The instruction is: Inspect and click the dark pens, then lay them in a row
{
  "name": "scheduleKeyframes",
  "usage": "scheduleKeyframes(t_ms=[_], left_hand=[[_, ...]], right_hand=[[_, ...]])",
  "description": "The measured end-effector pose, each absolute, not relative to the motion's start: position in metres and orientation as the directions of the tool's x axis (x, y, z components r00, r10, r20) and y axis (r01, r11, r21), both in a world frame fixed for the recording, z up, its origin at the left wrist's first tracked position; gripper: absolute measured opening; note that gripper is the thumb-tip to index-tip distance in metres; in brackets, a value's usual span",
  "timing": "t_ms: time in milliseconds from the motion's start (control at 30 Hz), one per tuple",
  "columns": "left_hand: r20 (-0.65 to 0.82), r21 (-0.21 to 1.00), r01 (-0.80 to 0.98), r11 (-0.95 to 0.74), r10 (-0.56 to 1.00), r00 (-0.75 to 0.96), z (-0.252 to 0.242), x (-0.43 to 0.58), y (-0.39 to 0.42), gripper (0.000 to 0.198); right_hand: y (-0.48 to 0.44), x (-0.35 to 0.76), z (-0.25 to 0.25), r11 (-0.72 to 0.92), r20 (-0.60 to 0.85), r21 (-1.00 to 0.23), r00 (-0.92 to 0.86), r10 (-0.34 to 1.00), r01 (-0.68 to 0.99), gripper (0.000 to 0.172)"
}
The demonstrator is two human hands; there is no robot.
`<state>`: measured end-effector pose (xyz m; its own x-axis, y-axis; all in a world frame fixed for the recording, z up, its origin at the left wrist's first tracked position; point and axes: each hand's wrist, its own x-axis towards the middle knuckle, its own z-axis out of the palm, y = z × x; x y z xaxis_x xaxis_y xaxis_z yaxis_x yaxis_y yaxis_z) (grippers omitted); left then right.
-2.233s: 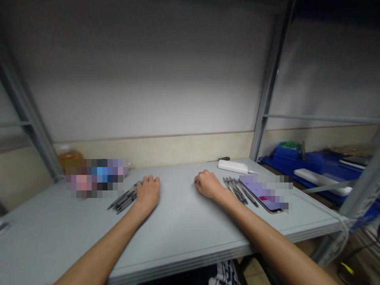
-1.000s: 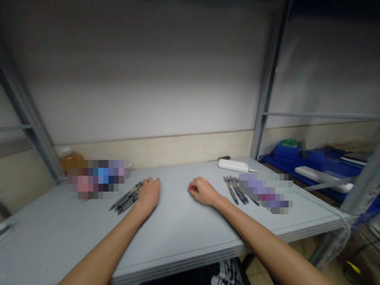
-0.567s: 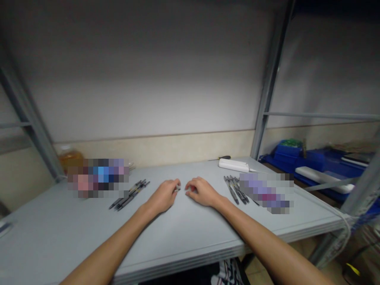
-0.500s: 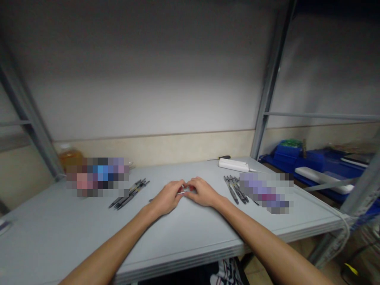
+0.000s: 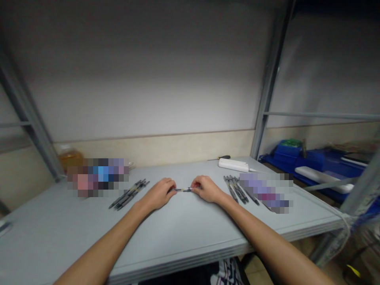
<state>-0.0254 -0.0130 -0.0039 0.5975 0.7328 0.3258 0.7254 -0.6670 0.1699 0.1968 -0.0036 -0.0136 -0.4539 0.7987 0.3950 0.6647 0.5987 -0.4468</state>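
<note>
Between my two hands, low over the middle of the table, a slim pen [image 5: 184, 189] lies level from left to right. Its left end is pinched in the fingertips of my left hand [image 5: 162, 193]. My right hand [image 5: 207, 189] grips the other end, and the fingers cover both tips. Left of my left hand several dark grey pens [image 5: 130, 194] rest in a slanted bunch. Beyond my right hand another group of dark pens [image 5: 237, 190] lies side by side.
On the grey table [image 5: 178, 233] stand a white power strip [image 5: 233, 164] and a screwdriver [image 5: 223, 157] at the back. A bottle of amber liquid [image 5: 70, 154] is at the back left. Blurred-out items lie on both sides. Metal posts [image 5: 268, 87] frame the table; blue bins [image 5: 286, 152] sit beyond.
My hands have drawn apart, the left one moving left and the right one slightly right. The pen now shows stretched between them, where earlier the fingers met around a small shiny part.
</note>
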Motion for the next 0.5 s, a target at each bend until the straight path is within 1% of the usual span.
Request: scheduleKeyframes(t_ms=[67,167,267,333,433,500], left_hand=[[0.332,0.168,0.722,-0.671,0.728,0.600,-0.003,-0.028,-0.011,0.015],[0.399,0.123,0.721,-0.681,0.700,0.593,-0.001,-0.026,-0.012,0.016],[0.449,0.054,0.733,-0.678,0.672,0.588,0.003,-0.022,-0.015,0.020],[0.460,0.001,0.744,-0.668,0.661,0.593,0.005,-0.019,-0.017,0.022],[0.468,-0.093,0.757,-0.646,0.643,0.606,0.009,-0.016,-0.021,0.025],[0.465,-0.154,0.756,-0.636,0.629,0.624,0.010,-0.014,-0.023,0.027]], right_hand=[[-0.003,0.200,-0.012,0.567,0.382,-0.498,-0.421,0.823,0.656,0.010],[-0.005,0.201,-0.010,0.548,0.371,-0.563,-0.404,0.837,0.619,0.013],[-0.010,0.199,-0.005,0.535,0.321,-0.604,-0.434,0.842,0.591,0.019],[-0.012,0.198,-0.002,0.526,0.274,-0.639,-0.473,0.837,0.561,0.028],[-0.012,0.198,0.001,0.510,0.239,-0.713,-0.517,0.822,0.481,0.039],[-0.011,0.199,0.002,0.499,0.229,-0.750,-0.538,0.811,0.434,0.043]])
